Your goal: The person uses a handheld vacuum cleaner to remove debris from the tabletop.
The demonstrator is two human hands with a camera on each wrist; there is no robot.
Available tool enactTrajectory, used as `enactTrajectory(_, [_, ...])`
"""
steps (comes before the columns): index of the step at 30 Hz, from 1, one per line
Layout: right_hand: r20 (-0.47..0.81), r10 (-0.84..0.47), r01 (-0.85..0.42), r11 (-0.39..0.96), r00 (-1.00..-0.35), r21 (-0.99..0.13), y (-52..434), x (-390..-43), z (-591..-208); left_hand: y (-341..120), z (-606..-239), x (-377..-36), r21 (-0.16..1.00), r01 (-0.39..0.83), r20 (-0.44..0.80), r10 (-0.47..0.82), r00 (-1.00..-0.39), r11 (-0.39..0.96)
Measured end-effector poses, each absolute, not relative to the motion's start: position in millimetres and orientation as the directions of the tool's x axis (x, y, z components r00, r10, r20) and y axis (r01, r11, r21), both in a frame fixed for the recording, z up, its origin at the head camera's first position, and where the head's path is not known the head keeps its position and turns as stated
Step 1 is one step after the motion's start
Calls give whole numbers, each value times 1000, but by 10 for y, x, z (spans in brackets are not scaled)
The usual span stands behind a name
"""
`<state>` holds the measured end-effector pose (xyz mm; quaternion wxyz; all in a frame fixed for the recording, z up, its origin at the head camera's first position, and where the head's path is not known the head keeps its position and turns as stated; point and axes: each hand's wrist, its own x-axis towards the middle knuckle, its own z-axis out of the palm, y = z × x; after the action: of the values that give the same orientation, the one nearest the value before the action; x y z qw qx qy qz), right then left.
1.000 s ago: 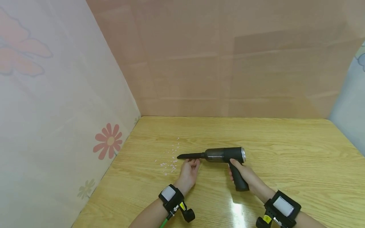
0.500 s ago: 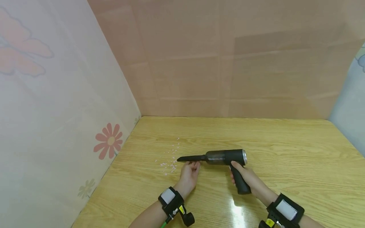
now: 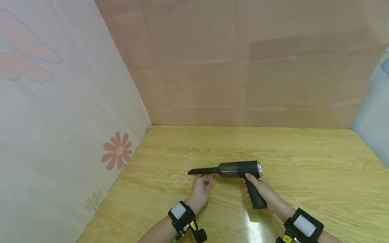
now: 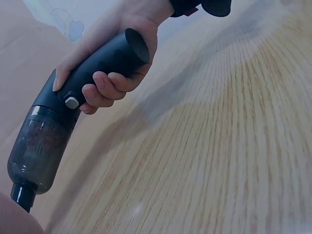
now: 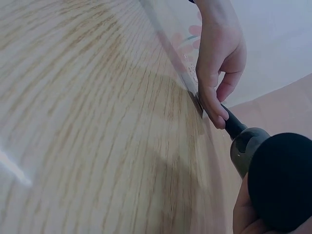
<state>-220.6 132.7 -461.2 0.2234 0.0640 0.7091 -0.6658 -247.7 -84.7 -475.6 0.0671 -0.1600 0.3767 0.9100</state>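
Table [image 3: 304, 175] of pale wood grain fills the lower half of the head view, closed in by a pink backdrop [image 3: 243, 67] behind and a flowered curtain [image 3: 60, 118] on the left. The screens box in the work area.

A black handheld vacuum [image 3: 240, 168] lies level near the middle of the table, its body across the view and its grip pointing toward the person, probably so that the long thin nozzle [image 3: 202, 171] runs low along the wood. The nozzle points left, and its tip sits just beside a scatter of small pale crumbs [image 3: 182, 170] on the table, which looks like the reason for that low, flat aim.

The right hand [image 3: 258, 189] comes in from the lower right, forearm angled up toward the middle. Its fingers [image 4: 105, 87] are curled round the grip, pressed close together, thumb on the far side. A small grey button [image 4: 72, 102] sits on the grip just ahead of them.

The left hand [image 3: 202, 185] reaches in from the lower middle, wrist straight, and meets the nozzle from the near side. Its fingers [image 5: 214, 105] are bent, with the tips touching the nozzle near its base, seemingly steadying it. The frames do not show whether they pinch it or only rest against it.

Each wrist wears a black band [image 3: 180, 212] carrying a camera.
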Motion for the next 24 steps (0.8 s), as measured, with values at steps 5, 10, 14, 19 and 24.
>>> enactTrajectory(5, [-395,-226,382,100,-890,-919,1326,-2201,-4624,-856,-4749,-2458,671,-248,-343,5,-939,-699])
enactTrajectory(10, [-395,-233,386,87,-888,-918,1315,-2203,-4624,-868,-4748,-2454,667,-248,-341,8,-940,-702])
enactTrajectory(14, [-397,-236,388,87,-887,-918,1304,-2208,-4618,-881,-4759,-2451,669,-245,-337,8,-942,-702])
enactTrajectory(19, [-391,-245,380,91,-887,-920,1301,-2208,-4623,-896,-4749,-2429,661,-244,-341,5,-940,-710])
enactTrajectory(24, [-385,-256,375,90,-887,-923,1317,-2197,-4627,-901,-4747,-2411,654,-249,-341,15,-940,-715])
